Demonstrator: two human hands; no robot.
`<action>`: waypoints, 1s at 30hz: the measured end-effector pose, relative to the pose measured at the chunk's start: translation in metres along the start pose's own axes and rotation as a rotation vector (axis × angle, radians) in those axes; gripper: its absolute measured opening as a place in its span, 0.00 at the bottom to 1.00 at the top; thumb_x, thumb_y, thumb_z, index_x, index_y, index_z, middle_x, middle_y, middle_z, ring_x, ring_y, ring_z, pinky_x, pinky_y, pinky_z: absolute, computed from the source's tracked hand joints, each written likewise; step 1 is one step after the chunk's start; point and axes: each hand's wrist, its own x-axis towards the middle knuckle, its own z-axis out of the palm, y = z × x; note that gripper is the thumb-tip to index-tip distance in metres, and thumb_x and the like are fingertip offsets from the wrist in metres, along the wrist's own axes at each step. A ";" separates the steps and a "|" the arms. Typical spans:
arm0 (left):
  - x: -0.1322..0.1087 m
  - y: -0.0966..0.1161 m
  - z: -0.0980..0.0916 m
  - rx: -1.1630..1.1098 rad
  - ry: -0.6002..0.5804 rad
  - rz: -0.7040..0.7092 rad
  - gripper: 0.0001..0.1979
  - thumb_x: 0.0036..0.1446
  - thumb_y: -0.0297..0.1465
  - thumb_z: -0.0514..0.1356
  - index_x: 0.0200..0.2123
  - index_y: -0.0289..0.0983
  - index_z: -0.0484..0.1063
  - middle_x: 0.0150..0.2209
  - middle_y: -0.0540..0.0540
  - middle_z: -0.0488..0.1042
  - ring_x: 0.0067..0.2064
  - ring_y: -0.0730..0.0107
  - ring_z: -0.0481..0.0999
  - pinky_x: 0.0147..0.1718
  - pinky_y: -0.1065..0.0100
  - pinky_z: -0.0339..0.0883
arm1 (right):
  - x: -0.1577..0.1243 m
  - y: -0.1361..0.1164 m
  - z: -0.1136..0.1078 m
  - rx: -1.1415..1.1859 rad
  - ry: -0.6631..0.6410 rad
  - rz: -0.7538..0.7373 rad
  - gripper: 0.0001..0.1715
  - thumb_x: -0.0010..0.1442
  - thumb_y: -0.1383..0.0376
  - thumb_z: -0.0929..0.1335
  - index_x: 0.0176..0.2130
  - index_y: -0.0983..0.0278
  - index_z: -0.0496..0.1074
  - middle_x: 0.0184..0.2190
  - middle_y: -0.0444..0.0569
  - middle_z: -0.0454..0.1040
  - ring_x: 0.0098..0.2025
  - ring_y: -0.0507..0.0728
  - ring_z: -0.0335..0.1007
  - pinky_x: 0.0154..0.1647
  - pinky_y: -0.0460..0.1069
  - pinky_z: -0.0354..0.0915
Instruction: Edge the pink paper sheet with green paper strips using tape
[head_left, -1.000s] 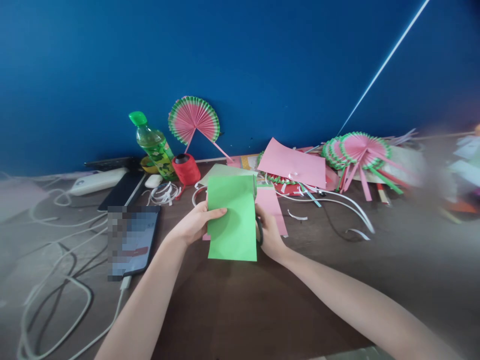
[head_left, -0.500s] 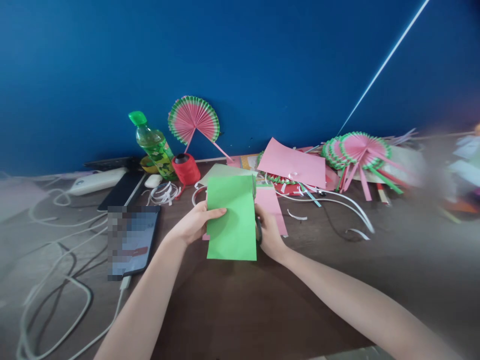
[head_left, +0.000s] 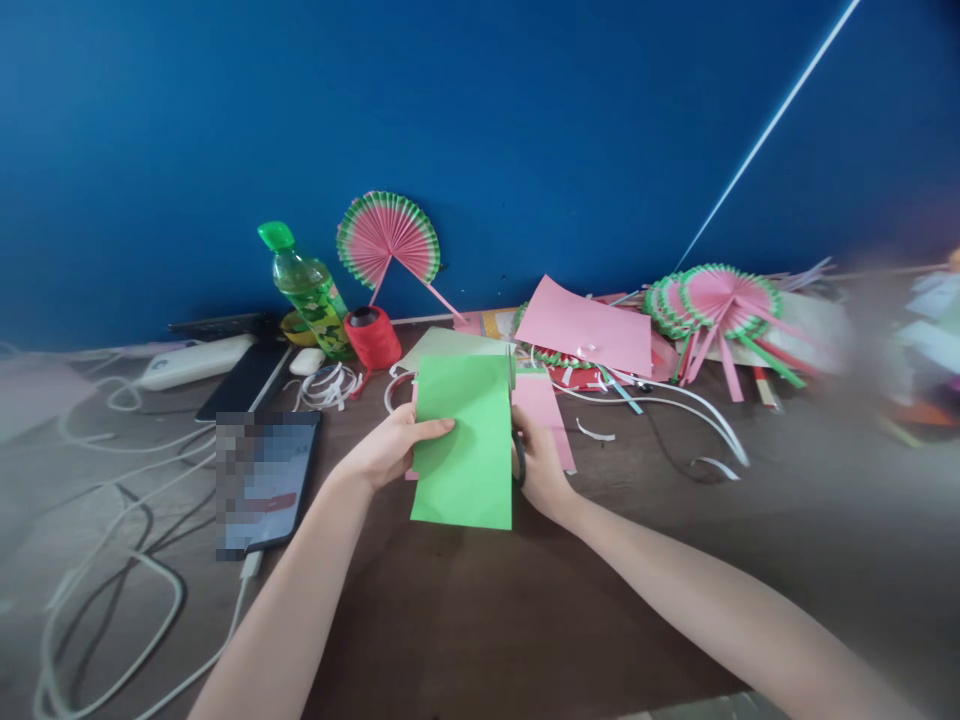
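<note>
My left hand [head_left: 390, 450] pinches the left edge of a green paper sheet [head_left: 465, 440], thumb on its front, holding it upright above the brown table [head_left: 480, 620]. My right hand [head_left: 538, 465] is at the sheet's right edge, fingers closed through the dark handles of scissors [head_left: 518, 458]; the blades are hidden behind the paper. A pink sheet [head_left: 541, 408] lies flat just behind my right hand.
A phone [head_left: 264, 482] on a white cable lies left of my hands. Behind stand a green bottle [head_left: 307, 292], a red thread spool [head_left: 372, 338] and a pink-green paper fan [head_left: 388, 240]. More fans [head_left: 720, 300], pink paper [head_left: 586, 326] and paper strips clutter the right.
The bottom of the green sheet has swung slightly lower and to the left. Both hands stay almost where they were.
</note>
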 end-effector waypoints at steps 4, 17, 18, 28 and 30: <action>0.000 0.000 0.000 -0.002 0.003 -0.005 0.14 0.46 0.23 0.64 0.40 0.32 0.73 0.32 0.42 0.79 0.31 0.63 0.79 0.30 0.67 0.74 | 0.000 0.001 -0.001 -0.014 -0.008 -0.004 0.05 0.52 0.65 0.62 0.31 0.63 0.65 0.19 0.41 0.64 0.25 0.52 0.59 0.25 0.47 0.57; 0.000 0.003 -0.009 0.038 0.073 0.038 0.11 0.43 0.25 0.65 0.34 0.32 0.73 0.29 0.43 0.78 0.28 0.65 0.78 0.31 0.68 0.74 | -0.001 -0.008 -0.001 0.031 -0.091 0.089 0.11 0.55 0.59 0.64 0.26 0.60 0.57 0.12 0.37 0.62 0.15 0.51 0.61 0.17 0.46 0.57; 0.000 0.005 -0.012 0.030 0.110 0.073 0.11 0.42 0.25 0.65 0.34 0.33 0.73 0.30 0.44 0.78 0.29 0.66 0.78 0.31 0.68 0.73 | -0.001 -0.009 -0.001 0.034 -0.111 0.116 0.12 0.56 0.58 0.64 0.27 0.60 0.58 0.13 0.37 0.62 0.14 0.51 0.62 0.16 0.46 0.57; 0.013 0.013 -0.065 0.052 0.689 0.529 0.16 0.40 0.20 0.58 0.36 0.37 0.69 0.36 0.48 0.76 0.39 0.67 0.76 0.39 0.70 0.70 | 0.016 -0.050 -0.027 -0.147 -0.260 0.120 0.14 0.53 0.54 0.67 0.32 0.62 0.65 0.24 0.41 0.65 0.25 0.50 0.65 0.26 0.46 0.61; 0.016 0.009 -0.077 0.161 0.753 0.551 0.19 0.40 0.21 0.58 0.40 0.36 0.67 0.39 0.46 0.74 0.41 0.64 0.75 0.41 0.67 0.69 | 0.026 -0.052 -0.046 -0.290 -0.206 0.059 0.17 0.49 0.54 0.69 0.35 0.62 0.66 0.29 0.44 0.67 0.31 0.53 0.66 0.32 0.48 0.63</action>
